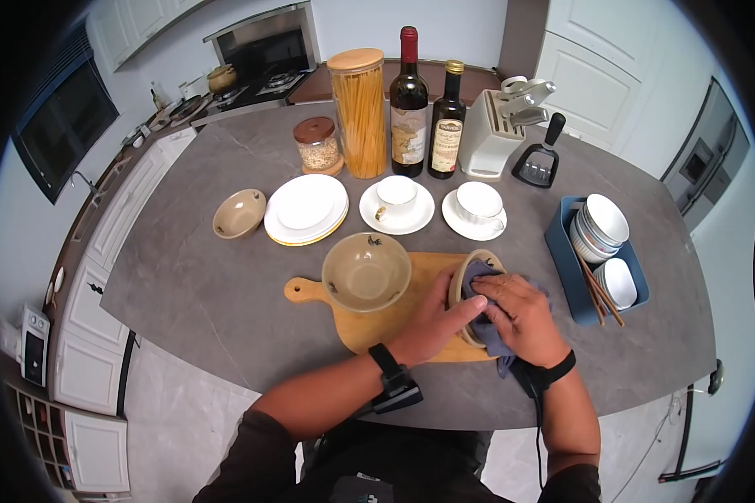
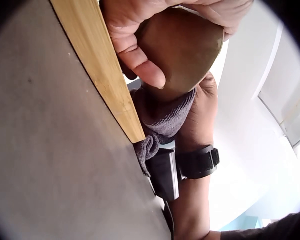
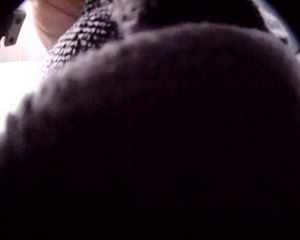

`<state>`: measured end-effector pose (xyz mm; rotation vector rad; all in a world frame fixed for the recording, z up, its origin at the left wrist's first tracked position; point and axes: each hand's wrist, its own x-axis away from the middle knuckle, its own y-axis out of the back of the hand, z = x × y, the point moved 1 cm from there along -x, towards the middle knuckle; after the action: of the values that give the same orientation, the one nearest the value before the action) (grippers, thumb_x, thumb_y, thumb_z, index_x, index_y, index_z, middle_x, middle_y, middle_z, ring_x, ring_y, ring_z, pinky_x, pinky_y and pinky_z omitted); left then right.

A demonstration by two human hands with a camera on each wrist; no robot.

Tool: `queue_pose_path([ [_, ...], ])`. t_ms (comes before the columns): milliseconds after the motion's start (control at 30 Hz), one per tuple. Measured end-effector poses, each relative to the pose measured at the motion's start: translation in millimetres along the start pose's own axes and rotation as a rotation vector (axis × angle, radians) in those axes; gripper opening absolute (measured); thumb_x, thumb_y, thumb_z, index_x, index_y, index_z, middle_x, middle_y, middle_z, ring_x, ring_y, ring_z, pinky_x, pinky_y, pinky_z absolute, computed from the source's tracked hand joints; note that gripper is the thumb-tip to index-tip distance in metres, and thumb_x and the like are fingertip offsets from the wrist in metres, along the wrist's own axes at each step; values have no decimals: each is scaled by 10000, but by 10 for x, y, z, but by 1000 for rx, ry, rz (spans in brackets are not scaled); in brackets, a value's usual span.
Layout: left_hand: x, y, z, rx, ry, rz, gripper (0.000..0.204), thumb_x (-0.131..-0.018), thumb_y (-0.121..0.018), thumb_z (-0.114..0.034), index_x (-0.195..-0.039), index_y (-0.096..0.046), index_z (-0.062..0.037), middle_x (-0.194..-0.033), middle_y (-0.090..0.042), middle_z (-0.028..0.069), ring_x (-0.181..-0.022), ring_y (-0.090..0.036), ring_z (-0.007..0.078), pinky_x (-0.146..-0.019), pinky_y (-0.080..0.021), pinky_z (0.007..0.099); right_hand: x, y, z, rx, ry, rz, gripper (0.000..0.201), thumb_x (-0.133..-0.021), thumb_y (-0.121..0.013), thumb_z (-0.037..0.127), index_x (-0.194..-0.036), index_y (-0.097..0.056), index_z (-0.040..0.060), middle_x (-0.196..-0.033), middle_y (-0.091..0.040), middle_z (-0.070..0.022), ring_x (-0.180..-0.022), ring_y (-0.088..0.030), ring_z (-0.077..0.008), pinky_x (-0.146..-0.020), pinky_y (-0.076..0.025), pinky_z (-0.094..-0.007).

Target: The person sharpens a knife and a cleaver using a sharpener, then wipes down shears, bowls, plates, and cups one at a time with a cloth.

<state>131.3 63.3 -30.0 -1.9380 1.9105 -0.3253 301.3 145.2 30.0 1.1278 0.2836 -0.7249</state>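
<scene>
Bowl (image 2: 182,50) was tipped on its side over the cutting board (image 1: 377,329), right of centre in the head view. Likely risk: a slip onto the board if the left hand (image 1: 434,329) loosened or the cloth (image 1: 493,337) pushed too hard, maybe knocking the other bowl (image 1: 367,272). Bowl wall sat between left thumb and fingers, pinched; right hand (image 1: 524,314) had bent fingers gripping cloth against the inside. Right wrist view too dark.
</scene>
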Motion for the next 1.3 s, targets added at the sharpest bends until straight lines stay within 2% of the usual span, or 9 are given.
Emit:
queue_pose_path([
  [233,6,-22,-15,-42,-61,42,680,-1034,-686,-268,-1564,-335,-28,-1441,-510,95,-1310,-510,151,-1107,-449,332,18,-12,69,44,-14,57,338,-777,-753,-13,-1111,-696,-12,-1114,-671,-170,-1050,-652,-383,-897,-543,-452],
  [400,15,7,4,-120,-81,96,694,-1034,-681,-289,-1575,-337,-24,-1460,-496,98,-1342,-480,162,-1143,-411,351,81,-17,20,-275,-151,269,241,-795,-718,-36,-1025,-649,-11,-971,-636,-164,-927,-637,-376,-811,-514,-424],
  [533,5,21,-1,-72,-55,104,747,-1025,-706,-323,-1579,-318,-7,-1498,-472,118,-1379,-464,179,-1159,-404,360,68,-63,-23,-431,-178,293,259,-778,-738,-39,-1016,-640,-13,-966,-637,-184,-925,-654,-390,-811,-526,-420],
  [633,9,16,0,-47,-37,67,756,-1023,-711,-324,-1581,-311,-8,-1501,-466,117,-1385,-458,180,-1168,-395,362,57,-115,-40,-417,-227,205,259,-797,-738,-55,-1041,-665,-10,-962,-663,-178,-915,-672,-384,-818,-538,-410],
  [733,11,-12,21,-58,-104,110,764,-1020,-716,-320,-1582,-301,-9,-1501,-456,115,-1393,-449,181,-1174,-389,365,-2,-119,-9,-119,-192,-107,264,-810,-737,-84,-1059,-704,-1,-996,-698,-179,-932,-699,-375,-825,-558,-395],
  [867,23,-24,57,-79,-85,123,809,-1015,-714,-291,-1618,-241,-29,-1538,-415,100,-1434,-414,185,-1205,-353,373,-11,-173,-31,-113,-241,-207,279,-800,-734,-88,-1061,-707,5,-1004,-704,-173,-931,-707,-366,-823,-560,-391],
  [967,33,-8,33,-118,-136,118,788,-1014,-722,-332,-1587,-286,-12,-1519,-438,123,-1412,-432,187,-1182,-381,376,-27,-190,-16,-220,-200,-151,274,-804,-728,-85,-1060,-702,10,-1013,-697,-156,-937,-705,-347,-815,-555,-375],
  [1067,35,6,13,-86,-126,128,800,-1013,-724,-355,-1589,-286,-16,-1515,-446,122,-1409,-438,189,-1183,-378,373,-4,-204,-1,-393,-100,66,248,-797,-706,-66,-1026,-666,19,-990,-643,-131,-906,-672,-316,-766,-532,-363],
  [1300,-1,54,34,-14,-41,105,788,-1023,-714,-361,-1592,-286,-22,-1496,-466,110,-1391,-458,178,-1162,-401,357,15,-90,68,-217,-151,253,325,-732,-680,-102,-1034,-666,19,-986,-640,-160,-897,-663,-382,-771,-541,-385],
])
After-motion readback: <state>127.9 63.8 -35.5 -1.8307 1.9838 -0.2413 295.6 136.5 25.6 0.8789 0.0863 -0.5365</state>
